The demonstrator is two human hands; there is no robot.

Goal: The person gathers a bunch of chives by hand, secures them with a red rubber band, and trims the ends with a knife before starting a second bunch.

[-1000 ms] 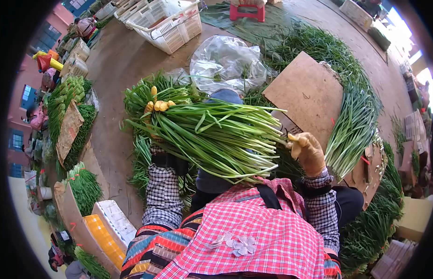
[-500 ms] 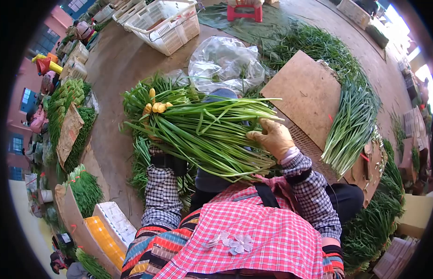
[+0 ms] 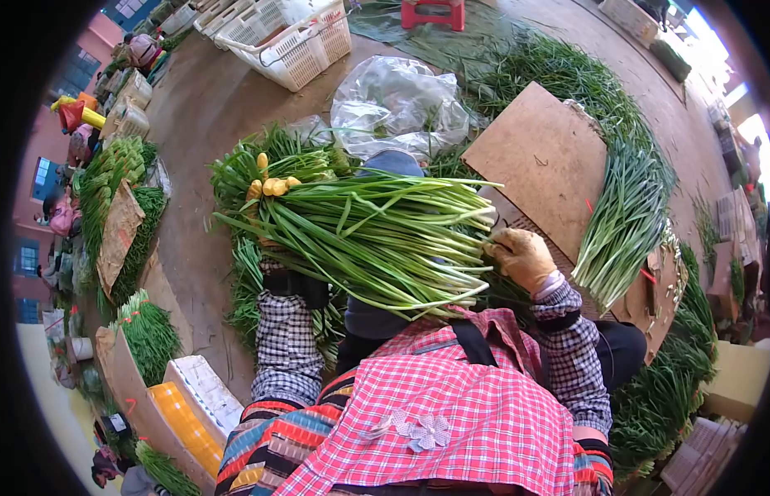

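"One bundle of green stalks (image 3: 377,240): location?"
"Between left hand (image 3: 274,187), closed round leafy end (image 3: 232,174), and right hand (image 3: 521,256)."
"Why so?"
"Probably keeps pale ends (image 3: 463,285) accessible; right hand curled, contents unclear."

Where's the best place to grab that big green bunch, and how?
Probably grip the green bunch near its leafy end, from the left, as the left hand does: it gathers narrowly there, while its pale ends fan out.
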